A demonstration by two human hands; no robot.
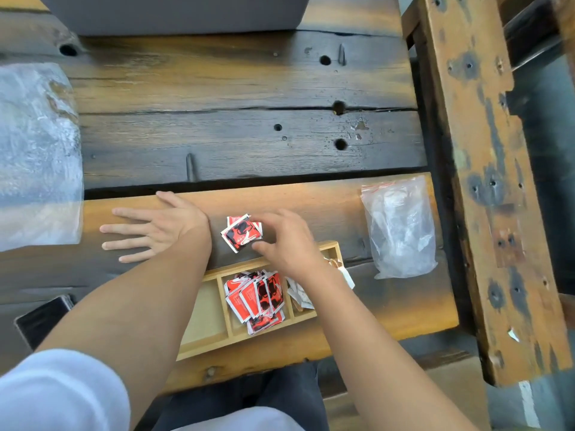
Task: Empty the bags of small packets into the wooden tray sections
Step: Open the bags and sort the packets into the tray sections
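Note:
A wooden tray point(205, 346) with sections lies at the table's near edge. Its middle section holds a heap of red-and-black packets point(258, 298); the right section holds pale packets point(300, 298), partly hidden by my right forearm; the left section shows bare wood. Beyond the tray, a small stack of red packets point(241, 233) lies on the table, and my right hand point(287, 244) curls its fingers and thumb round it. My left hand point(152, 227) rests flat on the table, fingers spread, left of the stack.
A clear zip bag point(399, 227) lies on the table right of the tray. A large crumpled plastic bag point(37, 157) sits at the left edge. A dark flat object point(42, 321) lies near left; a grey box point(177, 14) stands at the back. A wooden beam point(485, 181) runs along the right.

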